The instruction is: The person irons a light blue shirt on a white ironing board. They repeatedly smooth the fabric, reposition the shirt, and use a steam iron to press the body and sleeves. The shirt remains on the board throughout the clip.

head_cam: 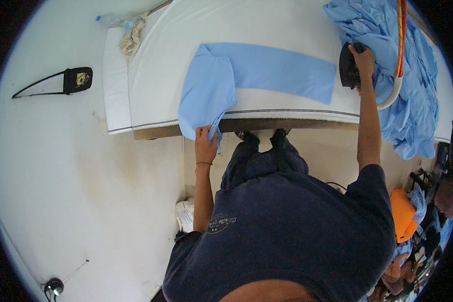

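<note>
A light blue cloth piece (pixel 283 70), seemingly part of a garment, lies on the white-covered table (pixel 166 90). Its left part is folded over and hangs past the front edge. My left hand (pixel 205 145) pinches the hanging corner of that cloth between thumb and fingers. Over at the right, my right hand (pixel 364 62) grips a dark iron (pixel 348 70), which stands just beyond the cloth's right end, beside a heap of crumpled blue fabric (pixel 411 90). My fingers and wrist hide part of the iron's handle.
A red-and-yellow cord (pixel 401 34) and a pale hose (pixel 394 94) curve over the fabric heap. A plastic bottle (pixel 115 21) and a beige rag (pixel 133 37) are at the far left. A black pouch (pixel 77 80) hangs on the wall. An orange chair (pixel 402 215) is behind right.
</note>
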Motion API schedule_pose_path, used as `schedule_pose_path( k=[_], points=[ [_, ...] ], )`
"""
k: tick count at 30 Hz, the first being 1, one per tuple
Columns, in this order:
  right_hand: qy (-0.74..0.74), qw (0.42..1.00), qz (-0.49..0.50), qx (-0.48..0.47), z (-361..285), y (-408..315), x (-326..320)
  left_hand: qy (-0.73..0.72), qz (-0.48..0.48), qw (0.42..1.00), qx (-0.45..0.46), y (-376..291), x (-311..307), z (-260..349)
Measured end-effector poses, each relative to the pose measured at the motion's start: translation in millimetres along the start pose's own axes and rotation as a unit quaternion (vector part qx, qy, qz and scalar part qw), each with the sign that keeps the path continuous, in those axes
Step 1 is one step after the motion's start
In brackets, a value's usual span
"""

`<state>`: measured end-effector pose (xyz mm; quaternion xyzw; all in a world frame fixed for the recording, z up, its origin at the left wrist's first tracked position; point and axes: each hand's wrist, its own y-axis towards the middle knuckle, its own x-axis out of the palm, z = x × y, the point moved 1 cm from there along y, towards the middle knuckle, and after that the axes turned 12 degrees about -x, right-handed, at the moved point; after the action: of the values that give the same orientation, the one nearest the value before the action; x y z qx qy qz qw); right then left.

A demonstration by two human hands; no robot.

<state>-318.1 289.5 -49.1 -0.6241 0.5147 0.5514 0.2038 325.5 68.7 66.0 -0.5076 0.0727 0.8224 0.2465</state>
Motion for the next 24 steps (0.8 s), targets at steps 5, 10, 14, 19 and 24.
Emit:
schedule_pose_path(
  k=[5,10,14,19,24],
  points=[
    [0.127,0.937,0.127,-0.301,-85.9,-71.9,-32.0,-0.011,0.029,0.999,-0.007,-2.8,1.8,0.5],
    [0.502,0.785,-0.284,-0.228,-257.1,-255.7,-25.1,-0.042,0.011,0.999,0.006,-10.8,-5.5,-2.4],
    [0.572,0.752,-0.274,-0.178,-340.6,-305.4,-53.5,-0.063,0.015,0.997,0.030,-13.0,-26.3,-1.9],
    [0.537,0.792,-0.199,-0.211,-360.6,-323.2,-40.2,-0.107,0.020,0.992,0.067,-17.5,-54.9,-17.9],
    [0.567,0.796,-0.071,-0.198,-388.7,-342.2,-77.3,-0.165,-0.053,0.975,0.141,-15.9,-84.6,-42.8]
  ],
)
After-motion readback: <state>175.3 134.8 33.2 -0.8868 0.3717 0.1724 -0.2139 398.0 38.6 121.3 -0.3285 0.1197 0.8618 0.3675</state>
